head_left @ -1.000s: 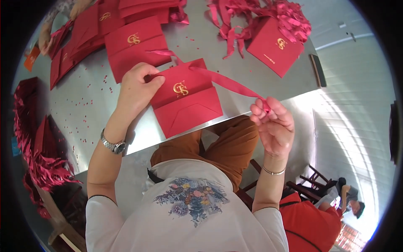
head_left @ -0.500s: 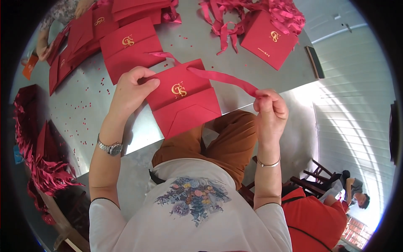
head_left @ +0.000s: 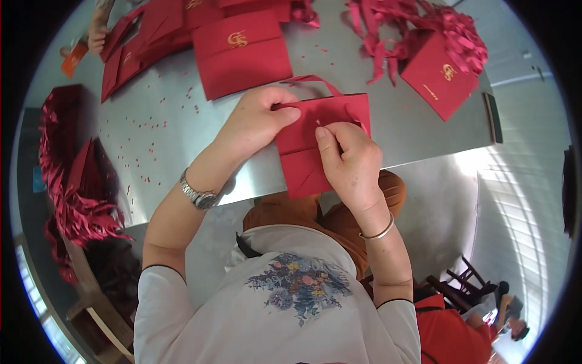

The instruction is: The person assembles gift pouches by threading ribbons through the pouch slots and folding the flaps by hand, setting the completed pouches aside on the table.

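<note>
While pinching bag [head_left: 315,145], hands [head_left: 303,136] together.

bright daylight from the right (glare on floor), fisheye-warped edges.

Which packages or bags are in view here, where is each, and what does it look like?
Red paper bag: table's near edge, flat, held by left hand and right hand.
Flat red bag: behind it, gold emblem.
Red bag: far right, gold emblem, beside red ribbons.
Red bag stack: far left.

The red bag [head_left: 315,151] is matt paper; its ribbon [head_left: 315,80] looks satiny. The surface [head_left: 151,151] is smooth, dull grey metal.
</note>
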`<state>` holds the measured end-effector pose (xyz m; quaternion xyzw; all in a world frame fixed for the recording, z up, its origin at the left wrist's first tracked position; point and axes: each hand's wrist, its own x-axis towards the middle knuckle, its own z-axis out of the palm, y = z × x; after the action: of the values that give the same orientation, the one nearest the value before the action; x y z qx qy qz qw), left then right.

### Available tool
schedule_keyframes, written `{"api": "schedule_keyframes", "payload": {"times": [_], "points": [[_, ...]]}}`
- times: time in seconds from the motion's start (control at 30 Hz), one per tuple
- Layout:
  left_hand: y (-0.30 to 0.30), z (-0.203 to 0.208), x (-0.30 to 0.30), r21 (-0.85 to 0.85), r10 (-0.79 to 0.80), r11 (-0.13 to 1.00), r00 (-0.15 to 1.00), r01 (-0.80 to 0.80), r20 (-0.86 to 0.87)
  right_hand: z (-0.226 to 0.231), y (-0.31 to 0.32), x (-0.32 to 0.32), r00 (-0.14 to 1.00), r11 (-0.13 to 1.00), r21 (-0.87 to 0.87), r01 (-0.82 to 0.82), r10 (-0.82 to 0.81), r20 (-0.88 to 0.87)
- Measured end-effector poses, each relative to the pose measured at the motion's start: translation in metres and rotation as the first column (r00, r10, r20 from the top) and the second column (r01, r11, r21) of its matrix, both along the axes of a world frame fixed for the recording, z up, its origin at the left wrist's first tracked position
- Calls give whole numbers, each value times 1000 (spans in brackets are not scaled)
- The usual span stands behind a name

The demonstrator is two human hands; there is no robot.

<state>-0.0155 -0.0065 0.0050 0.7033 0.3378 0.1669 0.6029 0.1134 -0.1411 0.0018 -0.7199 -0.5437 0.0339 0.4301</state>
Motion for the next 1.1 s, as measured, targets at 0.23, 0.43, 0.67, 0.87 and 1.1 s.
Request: {"api": "schedule_keyframes", "payload": {"times": [0.23, 0.43, 0.67, 0.87, 1.1], "points": [[3, 4, -8, -85, -18, 996, 1000, 17, -6, -7, 11, -6, 997, 999, -30, -40, 42, 72], [1, 5, -9, -1, -48, 999, 998, 48, -43, -5, 17, -7, 997, 998, -30, -57, 59, 40], [0, -4, -17, 135, -75, 989, 992, 60, 106, 4, 19, -3, 988, 968, -231, -95, 64, -139], [-4, 3, -16, 73, -63, 995, 998, 61, 28, 6, 19, 1, 961, 934, -314, -168, 84, -265], [-8, -6, -17, 343, -50, 936, 995, 77, -84, 6, 19, 0, 972, 933, -334, -134, 58, -229]]}}
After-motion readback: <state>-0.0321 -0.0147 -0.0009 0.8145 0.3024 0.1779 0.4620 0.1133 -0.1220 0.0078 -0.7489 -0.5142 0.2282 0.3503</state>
